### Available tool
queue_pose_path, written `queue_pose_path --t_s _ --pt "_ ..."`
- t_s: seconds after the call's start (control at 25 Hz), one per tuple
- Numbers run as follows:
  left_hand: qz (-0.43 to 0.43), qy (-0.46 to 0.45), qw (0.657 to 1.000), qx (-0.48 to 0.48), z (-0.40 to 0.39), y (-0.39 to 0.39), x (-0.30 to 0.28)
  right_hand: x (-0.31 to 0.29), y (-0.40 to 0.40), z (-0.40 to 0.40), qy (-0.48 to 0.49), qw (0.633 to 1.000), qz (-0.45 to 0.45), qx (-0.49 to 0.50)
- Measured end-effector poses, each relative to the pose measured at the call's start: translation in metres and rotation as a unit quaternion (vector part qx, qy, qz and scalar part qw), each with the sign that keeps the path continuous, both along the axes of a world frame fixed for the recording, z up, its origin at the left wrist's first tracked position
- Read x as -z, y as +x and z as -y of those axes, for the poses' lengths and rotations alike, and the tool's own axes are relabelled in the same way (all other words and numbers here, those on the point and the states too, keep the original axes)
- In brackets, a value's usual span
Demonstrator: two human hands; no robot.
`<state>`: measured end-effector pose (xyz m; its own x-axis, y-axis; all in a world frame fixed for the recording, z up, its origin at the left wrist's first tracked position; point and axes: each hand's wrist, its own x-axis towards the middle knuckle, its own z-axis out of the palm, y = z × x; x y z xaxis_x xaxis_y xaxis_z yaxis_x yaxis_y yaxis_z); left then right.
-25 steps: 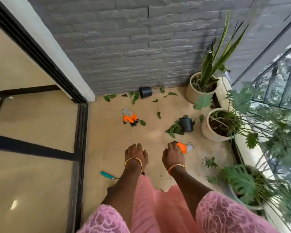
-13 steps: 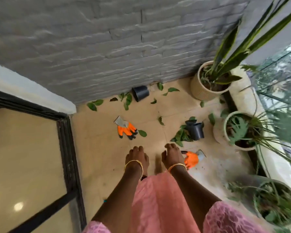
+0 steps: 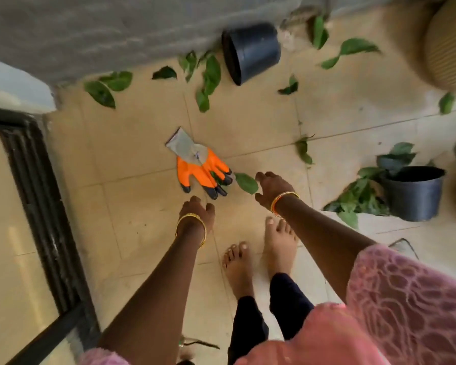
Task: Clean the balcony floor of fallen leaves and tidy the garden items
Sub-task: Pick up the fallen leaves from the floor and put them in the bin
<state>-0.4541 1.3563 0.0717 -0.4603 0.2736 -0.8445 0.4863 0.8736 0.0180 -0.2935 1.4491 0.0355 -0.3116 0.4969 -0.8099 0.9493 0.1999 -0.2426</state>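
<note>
An orange and grey garden glove (image 3: 199, 167) lies flat on the beige tiled floor (image 3: 142, 206). My left hand (image 3: 196, 213) hovers just below its black fingertips, fingers loosely curled and holding nothing. My right hand (image 3: 273, 189) reaches down beside a green leaf (image 3: 246, 183) lying right of the glove, fingers relaxed. Several more fallen leaves (image 3: 208, 77) are scattered along the grey wall. One black pot (image 3: 250, 52) lies tipped on its side by the wall. A second black pot (image 3: 412, 192) stands at the right with a leaf pile (image 3: 358, 196) beside it.
A black door frame (image 3: 37, 206) with glass runs down the left. A large beige ribbed planter (image 3: 449, 46) stands at the top right. My bare feet (image 3: 258, 256) stand on the tiles below my hands. A grey brick wall (image 3: 90, 30) closes the far side.
I have stepped forward and bent lower, so the glove and leaves appear much closer. Both hands have moved down toward the floor, the right one spreading out toward the leaf.
</note>
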Motion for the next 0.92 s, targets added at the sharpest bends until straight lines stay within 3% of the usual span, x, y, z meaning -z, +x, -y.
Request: queue_pose_path --t_s 0.08,0.16,0.28,0.4,0.48,0.64,0.72,0.92 --pt "0.021 -0.008 0.992 -0.121 -0.001 -0.006 0.046 0.046 -0.007 0.017 0.02 0.999 -0.015 0.027" --pt "0.046 0.049 0.969 -0.238 -0.002 -0.008 0.079 0.074 -0.014 0.031 0.077 0.995 -0.03 0.055" --pt "0.065 0.146 0.936 -0.312 -0.008 -0.01 0.108 0.099 -0.021 0.037 0.131 0.985 -0.067 0.093" --pt "0.12 0.104 0.891 -0.426 -0.015 -0.015 0.11 0.105 -0.018 0.035 0.117 0.975 -0.112 0.152" --pt "0.136 0.077 0.88 -0.449 -0.016 -0.022 0.102 0.097 -0.013 0.033 0.108 0.97 -0.11 0.189" --pt "0.145 0.103 0.855 -0.487 -0.018 -0.042 0.079 0.074 -0.02 0.035 0.119 0.974 -0.17 0.093" --pt "0.173 0.113 0.815 -0.541 -0.018 -0.052 0.066 0.075 -0.034 0.04 0.103 0.973 -0.198 0.059" --pt "0.302 0.14 0.694 -0.638 -0.002 -0.086 0.049 0.086 -0.07 0.053 0.078 0.954 -0.209 0.202"
